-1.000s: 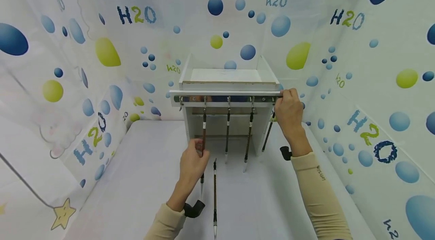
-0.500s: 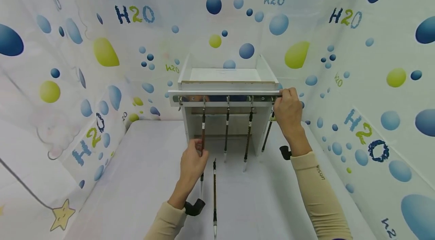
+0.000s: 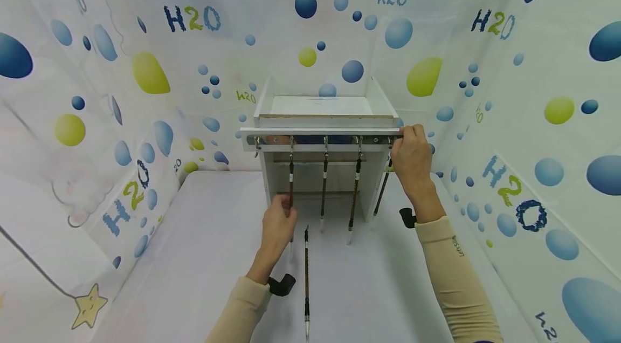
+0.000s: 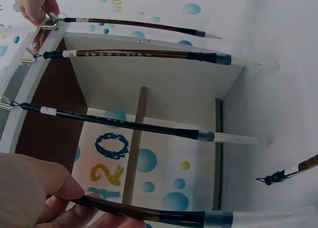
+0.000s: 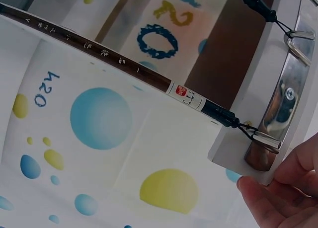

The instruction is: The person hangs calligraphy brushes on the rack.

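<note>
My left hand (image 3: 280,224) pinches the brown handle of a calligraphy brush (image 4: 181,217), its thumb on one side and fingers on the other. A loop at the top of this brush hangs on a hook of a metal hook strip (image 5: 289,96). The strip is fixed along the front board (image 3: 310,131) of a white shelf unit. With thumb and fingers, my right hand (image 3: 412,157) grips the right end of that board. Just left of it hangs another brush (image 5: 119,59). Two more brushes, a thin dark one (image 4: 124,122) and a thicker brown one (image 4: 134,54), hang between the hands.
One brush (image 3: 306,273) lies on the white table (image 3: 218,256), tip toward me. The leftmost hook (image 3: 257,147) carries no brush. An open tray-like top (image 3: 320,107) sits above the board. Bubble-patterned sheets (image 3: 271,3) enclose the table at the back and sides.
My left hand has moved slightly up and to the right with the brush, and the brush's lower end has shifted back toward the shelf. My right hand stays on the board's end.
</note>
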Tool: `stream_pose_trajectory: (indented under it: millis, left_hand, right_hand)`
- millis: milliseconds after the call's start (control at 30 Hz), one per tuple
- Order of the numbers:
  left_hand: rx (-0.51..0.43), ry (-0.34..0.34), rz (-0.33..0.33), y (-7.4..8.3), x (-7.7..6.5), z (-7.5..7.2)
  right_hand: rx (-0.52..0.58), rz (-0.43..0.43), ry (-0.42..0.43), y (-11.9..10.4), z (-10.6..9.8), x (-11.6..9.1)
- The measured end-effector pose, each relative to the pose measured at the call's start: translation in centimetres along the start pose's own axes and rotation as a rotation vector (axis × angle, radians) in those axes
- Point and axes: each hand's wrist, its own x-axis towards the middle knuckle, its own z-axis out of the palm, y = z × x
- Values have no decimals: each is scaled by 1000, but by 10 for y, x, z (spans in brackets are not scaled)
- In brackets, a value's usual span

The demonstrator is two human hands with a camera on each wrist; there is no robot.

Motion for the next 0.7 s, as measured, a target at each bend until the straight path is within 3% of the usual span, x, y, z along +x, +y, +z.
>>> stream_pose_trajectory:
  millis: [333, 700]
  left_hand:
    - [-17, -44, -34, -8, 19, 8]
    - [-17, -56, -15, -19, 37, 16]
  right_hand:
    - [-11, 13, -14, -1, -1, 0]
    - [-19, 12, -11, 1, 2, 1]
